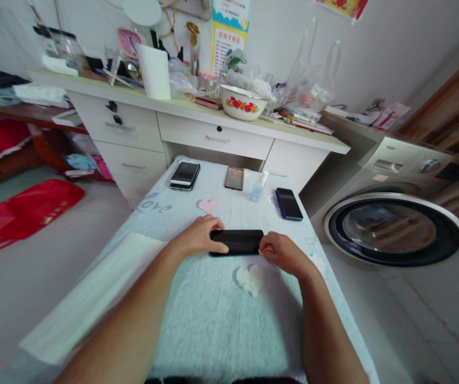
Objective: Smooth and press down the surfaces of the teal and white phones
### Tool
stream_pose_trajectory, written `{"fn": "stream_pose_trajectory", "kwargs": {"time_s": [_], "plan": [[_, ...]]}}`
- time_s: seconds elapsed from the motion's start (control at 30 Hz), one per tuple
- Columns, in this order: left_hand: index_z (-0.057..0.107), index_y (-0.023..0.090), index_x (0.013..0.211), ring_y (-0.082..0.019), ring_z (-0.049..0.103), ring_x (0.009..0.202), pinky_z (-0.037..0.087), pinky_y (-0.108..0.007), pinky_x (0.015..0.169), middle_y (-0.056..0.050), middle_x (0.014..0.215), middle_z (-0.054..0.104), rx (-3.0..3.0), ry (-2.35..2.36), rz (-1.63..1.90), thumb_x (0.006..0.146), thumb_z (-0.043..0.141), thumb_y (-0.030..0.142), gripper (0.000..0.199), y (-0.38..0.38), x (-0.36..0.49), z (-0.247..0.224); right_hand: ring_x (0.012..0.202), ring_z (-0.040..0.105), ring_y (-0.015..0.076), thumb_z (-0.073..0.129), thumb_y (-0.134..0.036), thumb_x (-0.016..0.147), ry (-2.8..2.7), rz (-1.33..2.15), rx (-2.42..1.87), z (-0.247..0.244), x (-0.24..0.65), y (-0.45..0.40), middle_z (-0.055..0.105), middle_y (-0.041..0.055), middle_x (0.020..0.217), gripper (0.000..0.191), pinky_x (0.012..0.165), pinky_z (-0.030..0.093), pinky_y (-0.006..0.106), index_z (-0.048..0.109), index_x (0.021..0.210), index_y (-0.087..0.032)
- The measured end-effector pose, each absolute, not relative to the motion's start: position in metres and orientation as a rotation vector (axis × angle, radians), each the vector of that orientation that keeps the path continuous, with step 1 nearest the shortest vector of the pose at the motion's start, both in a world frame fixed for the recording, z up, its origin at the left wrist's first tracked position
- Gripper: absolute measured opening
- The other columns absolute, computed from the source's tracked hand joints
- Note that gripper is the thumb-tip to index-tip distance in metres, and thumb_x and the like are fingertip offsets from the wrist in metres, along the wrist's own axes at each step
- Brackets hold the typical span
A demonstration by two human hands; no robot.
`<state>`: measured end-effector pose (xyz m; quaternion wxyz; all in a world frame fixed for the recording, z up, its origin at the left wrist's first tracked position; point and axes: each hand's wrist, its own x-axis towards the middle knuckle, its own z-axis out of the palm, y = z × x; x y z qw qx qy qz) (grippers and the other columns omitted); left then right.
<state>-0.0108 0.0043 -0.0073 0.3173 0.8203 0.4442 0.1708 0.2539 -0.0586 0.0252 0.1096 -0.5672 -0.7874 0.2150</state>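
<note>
A black smartphone [237,242] lies sideways across the middle of the cloth-covered table, its dark screen facing up. My left hand [203,236] grips its left end, thumb along the near edge and fingers at the far edge. At the right end, my right hand [279,250] is closed, with its fingertips pinched against the phone's corner. Whatever is between those fingertips is hidden. Beyond the phone stand a small clear spray bottle [258,188] and a phone case [234,178]. Another dark phone [289,204] lies to the right.
Stacked phones [185,175] lie at the table's far left. A folded white cloth or paper [93,293] runs along the left edge. Behind is a white desk [213,136] bearing a flowered bowl [243,102] and a paper roll [154,72]. A washing machine [393,160] stands right.
</note>
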Motion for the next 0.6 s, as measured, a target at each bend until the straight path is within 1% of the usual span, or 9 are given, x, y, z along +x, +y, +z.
{"fn": "stream_pose_trajectory", "kwargs": {"time_s": [0.07,0.13,0.3,0.43,0.6], "plan": [[0.056,0.027,0.109,-0.027,0.048,0.108,0.041,-0.035,0.090,-0.004,0.111,0.054,2.201,1.158,0.347,0.052,0.074,0.053,0.065,0.000,-0.012,-0.003,0.069,0.053,0.0115,0.053,-0.007,0.073,-2.304,0.636,-1.689,0.026,0.255,-0.059,0.061,0.0017,0.077,0.016,0.065,0.036,0.021,0.066,0.073,-0.017],[0.052,0.027,0.115,-0.028,0.044,0.111,0.040,-0.037,0.092,-0.005,0.116,0.051,2.222,1.162,0.272,0.048,0.076,0.052,0.076,-0.003,-0.011,0.001,0.069,0.053,0.0117,0.054,-0.008,0.073,-2.294,0.638,-1.699,0.027,0.257,-0.059,0.061,0.0020,0.078,0.015,0.064,0.037,0.021,0.066,0.074,-0.017],[0.044,0.025,0.127,-0.030,0.040,0.116,0.036,-0.038,0.098,-0.007,0.124,0.045,2.245,1.203,0.188,0.046,0.076,0.047,0.090,-0.009,-0.008,0.005,0.071,0.055,0.0128,0.054,-0.009,0.073,-2.261,0.620,-1.713,0.026,0.261,-0.059,0.063,0.0025,0.078,0.016,0.066,0.038,0.022,0.067,0.074,-0.017],[0.044,0.026,0.128,-0.031,0.041,0.115,0.037,-0.038,0.097,-0.007,0.125,0.045,2.247,1.240,0.193,0.044,0.076,0.043,0.092,-0.009,-0.007,0.001,0.074,0.056,0.0139,0.054,-0.012,0.075,-2.198,0.525,-1.738,0.022,0.267,-0.056,0.063,0.0027,0.078,0.014,0.069,0.039,0.023,0.067,0.076,-0.017],[0.047,0.023,0.124,-0.031,0.043,0.111,0.038,-0.038,0.095,-0.008,0.122,0.047,2.280,1.284,0.178,0.044,0.076,0.042,0.086,-0.008,-0.005,-0.002,0.080,0.057,0.0158,0.054,-0.020,0.076,-1.888,0.309,-1.750,0.014,0.274,-0.050,0.062,0.0041,0.084,0.011,0.075,0.041,0.026,0.065,0.078,-0.018]]}}
